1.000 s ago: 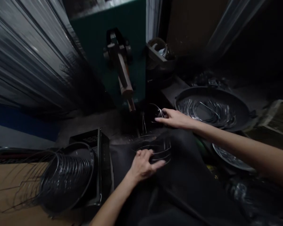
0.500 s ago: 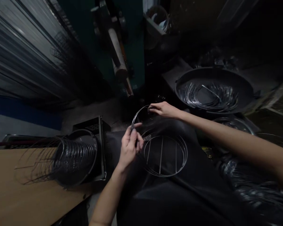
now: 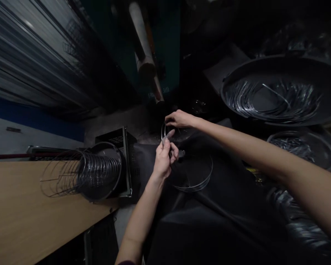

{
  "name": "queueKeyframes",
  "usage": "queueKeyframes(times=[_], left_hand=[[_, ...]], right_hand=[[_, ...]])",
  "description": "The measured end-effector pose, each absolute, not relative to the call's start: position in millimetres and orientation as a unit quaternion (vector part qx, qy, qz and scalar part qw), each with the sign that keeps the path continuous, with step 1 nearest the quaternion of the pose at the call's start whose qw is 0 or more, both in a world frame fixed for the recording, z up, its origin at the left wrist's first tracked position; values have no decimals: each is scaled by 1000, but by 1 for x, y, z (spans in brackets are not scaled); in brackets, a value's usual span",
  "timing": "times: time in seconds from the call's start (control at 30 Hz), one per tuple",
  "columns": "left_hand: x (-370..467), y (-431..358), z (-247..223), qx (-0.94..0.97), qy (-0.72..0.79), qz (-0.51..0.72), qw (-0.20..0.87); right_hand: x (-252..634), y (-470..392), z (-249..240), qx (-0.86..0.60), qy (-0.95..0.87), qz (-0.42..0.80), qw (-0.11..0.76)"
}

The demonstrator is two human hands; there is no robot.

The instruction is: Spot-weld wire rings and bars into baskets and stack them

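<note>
My left hand (image 3: 163, 158) is closed around the near side of thin metal wire rings (image 3: 163, 133), its index finger stretched out. My right hand (image 3: 179, 118) pinches the upper end of the same rings, just above and to the right. Below the hands, a larger round wire frame (image 3: 193, 189) rests over the dark cloth (image 3: 187, 228) on my lap. Part of that frame is hidden behind my left hand, and its cross wires show only faintly.
On the left, a round dark container (image 3: 120, 176) holds a row of wire rings (image 3: 99, 167) beside a wooden board (image 3: 13, 206) and a black crate (image 3: 127, 158). A large pan (image 3: 278, 68) of wire pieces stands at right. Ahead is a green machine (image 3: 171, 44) with a cylindrical arm (image 3: 146, 66).
My two hands have come closer together, and the wire between them now appears narrower and more edge-on. The round frame on the lap appears tilted. The view has shifted.
</note>
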State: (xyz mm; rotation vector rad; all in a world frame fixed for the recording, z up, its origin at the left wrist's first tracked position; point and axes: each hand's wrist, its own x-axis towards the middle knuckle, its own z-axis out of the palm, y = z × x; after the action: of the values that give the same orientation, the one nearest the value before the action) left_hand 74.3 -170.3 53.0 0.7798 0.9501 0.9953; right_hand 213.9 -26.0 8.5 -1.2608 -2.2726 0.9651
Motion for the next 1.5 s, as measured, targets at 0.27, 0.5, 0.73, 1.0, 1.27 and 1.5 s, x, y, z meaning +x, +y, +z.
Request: queueKeyframes(times=[0.27, 0.5, 0.73, 1.0, 1.27, 1.5], left_hand=[[75, -150, 58, 297, 433, 434, 732], [85, -120, 49, 368, 388, 377, 756], [89, -105, 40, 458, 438, 394, 666], [35, -83, -5, 524, 468, 342, 624], [49, -15, -58, 702, 371, 221, 567], [56, -6, -70, 703, 326, 223, 592]], right_hand=[[244, -15, -6, -457, -785, 360, 212], [257, -49, 16, -554, -733, 321, 229], [228, -163, 38, -437, -660, 579, 192], [239, -176, 42, -458, -567, 669, 144], [259, -172, 58, -487, -529, 679, 148], [283, -194, 53, -546, -518, 641, 153]])
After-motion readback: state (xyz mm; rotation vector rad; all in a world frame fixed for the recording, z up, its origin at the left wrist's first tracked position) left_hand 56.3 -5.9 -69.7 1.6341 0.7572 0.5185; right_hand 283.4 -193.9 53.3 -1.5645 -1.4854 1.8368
